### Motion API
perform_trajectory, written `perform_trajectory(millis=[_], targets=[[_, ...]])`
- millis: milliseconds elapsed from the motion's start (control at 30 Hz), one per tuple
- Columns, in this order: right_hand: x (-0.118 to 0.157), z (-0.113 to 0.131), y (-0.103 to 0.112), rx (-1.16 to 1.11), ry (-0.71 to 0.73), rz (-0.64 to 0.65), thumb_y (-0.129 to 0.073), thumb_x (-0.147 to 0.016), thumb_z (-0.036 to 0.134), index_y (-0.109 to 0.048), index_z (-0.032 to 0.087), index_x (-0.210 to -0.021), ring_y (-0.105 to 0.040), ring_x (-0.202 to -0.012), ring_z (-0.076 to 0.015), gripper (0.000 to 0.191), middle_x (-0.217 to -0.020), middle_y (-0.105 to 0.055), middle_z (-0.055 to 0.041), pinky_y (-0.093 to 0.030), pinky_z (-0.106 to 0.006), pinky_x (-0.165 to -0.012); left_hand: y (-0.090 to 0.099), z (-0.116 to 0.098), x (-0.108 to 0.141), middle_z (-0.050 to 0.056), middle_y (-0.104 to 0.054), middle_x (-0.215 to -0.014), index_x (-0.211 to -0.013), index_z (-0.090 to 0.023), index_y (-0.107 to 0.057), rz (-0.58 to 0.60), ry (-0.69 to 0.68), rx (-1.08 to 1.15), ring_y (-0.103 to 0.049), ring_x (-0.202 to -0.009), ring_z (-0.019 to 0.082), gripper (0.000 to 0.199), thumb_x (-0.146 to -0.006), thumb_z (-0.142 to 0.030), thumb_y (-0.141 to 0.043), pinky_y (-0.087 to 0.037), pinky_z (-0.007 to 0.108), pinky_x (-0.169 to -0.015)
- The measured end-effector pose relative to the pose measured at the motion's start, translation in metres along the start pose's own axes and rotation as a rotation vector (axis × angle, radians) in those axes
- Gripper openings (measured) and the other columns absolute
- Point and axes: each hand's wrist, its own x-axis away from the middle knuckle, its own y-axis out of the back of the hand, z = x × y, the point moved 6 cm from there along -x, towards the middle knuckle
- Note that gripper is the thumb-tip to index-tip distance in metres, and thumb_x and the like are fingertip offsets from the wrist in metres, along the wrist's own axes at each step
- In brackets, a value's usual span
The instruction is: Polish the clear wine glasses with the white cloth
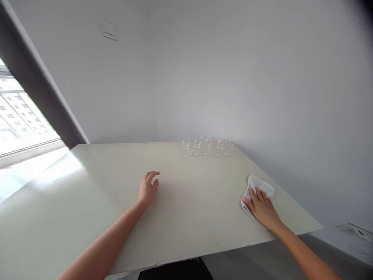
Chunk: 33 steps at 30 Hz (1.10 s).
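My right hand [264,208] lies flat with its fingers spread on a folded white cloth [261,184], near the right edge of the pale table [186,217]. The cloth rests on the tabletop and shows beyond my fingertips and along the left side of the hand. Around the middle of the table is my left hand [149,188], its fingers slightly curled and apart, with nothing between them. Whether it touches the surface is hard to tell.
Several clear stemmed glasses [196,147] stand at the table's far right corner, by the wall. A window [21,112] is at the left. The table's near edge [175,262] runs below my hands, with a black object [177,271] under it.
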Motion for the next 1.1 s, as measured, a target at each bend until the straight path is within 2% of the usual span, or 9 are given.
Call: perform_trajectory(millis=[133,300,400,467,567,667,800,967,1100], targets=[[0.022,0.095,0.005,-0.122,0.323,0.002,-0.023,-0.082,0.060,-0.031,0.015,-0.136,-0.015,-0.133,-0.0301,0.071,-0.144,-0.024,-0.0133,-0.020,-0.048,-0.105,0.007,-0.028,0.008,0.003,-0.056,-0.107,-0.098,-0.023,-0.056,0.024,-0.030,0.146,-0.053,-0.097,0.016,0.028,-0.077,-0.018,-0.039,-0.045,0.030,-0.082],[0.034,0.232,0.022,-0.316,0.695,0.041,-0.033,-0.082,0.056,-0.032,0.019,-0.136,-0.011,-0.133,-0.0303,0.065,-0.144,-0.022,-0.0119,-0.017,-0.052,-0.105,-0.011,-0.056,0.030,0.004,-0.058,-0.109,-0.106,-0.023,-0.056,0.249,0.079,0.404,-0.055,-0.099,0.015,0.034,-0.075,-0.017,-0.043,-0.047,0.029,-0.083],[0.032,0.299,0.035,-0.532,0.828,0.080,-0.042,-0.080,0.051,-0.027,0.017,-0.137,-0.012,-0.133,-0.0297,0.068,-0.144,-0.022,-0.0127,-0.019,-0.051,-0.105,-0.023,-0.054,0.036,0.005,-0.043,-0.132,-0.121,-0.025,-0.047,0.249,0.122,0.404,-0.044,-0.118,0.017,0.044,-0.078,-0.022,-0.045,-0.041,0.032,-0.095],[0.023,0.321,0.047,-0.763,0.777,0.060,-0.043,-0.081,0.046,-0.021,0.017,-0.139,-0.017,-0.133,-0.0265,0.068,-0.144,-0.022,-0.0120,-0.025,-0.047,-0.105,-0.029,-0.040,0.035,0.005,-0.029,-0.142,-0.129,-0.024,-0.038,0.208,0.202,0.362,-0.032,-0.127,0.019,0.048,-0.081,-0.027,-0.042,-0.035,0.035,-0.100],[0.006,0.313,0.066,-1.040,0.625,-0.096,-0.041,-0.083,0.041,-0.027,0.021,-0.134,-0.027,-0.129,-0.0226,0.057,-0.142,-0.028,-0.0096,-0.030,-0.043,-0.103,-0.038,-0.017,0.032,0.008,-0.024,-0.144,-0.134,-0.020,-0.031,0.210,0.323,0.298,-0.022,-0.132,0.021,0.050,-0.085,-0.033,-0.036,-0.029,0.040,-0.104],[-0.003,0.282,0.072,-1.095,0.548,-0.178,-0.042,-0.081,0.038,-0.040,0.024,-0.124,-0.039,-0.121,-0.0234,0.045,-0.133,-0.039,-0.0081,-0.038,-0.043,-0.096,-0.049,-0.008,0.026,0.011,-0.022,-0.144,-0.135,-0.018,-0.029,0.248,0.279,0.189,-0.018,-0.133,0.023,0.055,-0.084,-0.039,-0.039,-0.021,0.043,-0.107],[-0.006,0.240,0.051,-1.044,0.374,-0.030,-0.043,-0.079,0.041,-0.050,0.026,-0.111,-0.056,-0.094,-0.0223,0.036,-0.123,-0.049,-0.0072,-0.051,-0.035,-0.071,-0.067,-0.008,0.004,0.012,-0.030,-0.141,-0.133,-0.016,-0.033,0.299,0.081,-0.020,-0.019,-0.132,0.026,0.053,-0.085,-0.039,-0.037,-0.016,0.047,-0.108],[-0.007,0.219,0.030,-1.040,0.291,0.057,-0.045,-0.076,0.044,-0.057,0.025,-0.101,-0.059,-0.087,-0.0207,0.033,-0.112,-0.058,-0.0059,-0.050,-0.033,-0.074,-0.076,0.011,-0.054,0.009,-0.036,-0.138,-0.135,-0.016,-0.028,0.394,-0.131,-0.209,-0.022,-0.131,0.023,0.052,-0.088,-0.038,-0.031,-0.019,0.042,-0.108],[-0.011,0.219,0.026,-1.017,0.261,0.110,-0.047,-0.075,0.045,-0.058,0.023,-0.101,-0.059,-0.088,-0.0188,0.036,-0.108,-0.061,-0.0047,-0.049,-0.027,-0.072,-0.060,0.050,-0.102,0.006,-0.031,-0.141,-0.130,-0.021,-0.038,0.410,-0.142,-0.313,-0.021,-0.132,0.021,0.049,-0.085,-0.039,-0.038,-0.014,0.037,-0.109]])
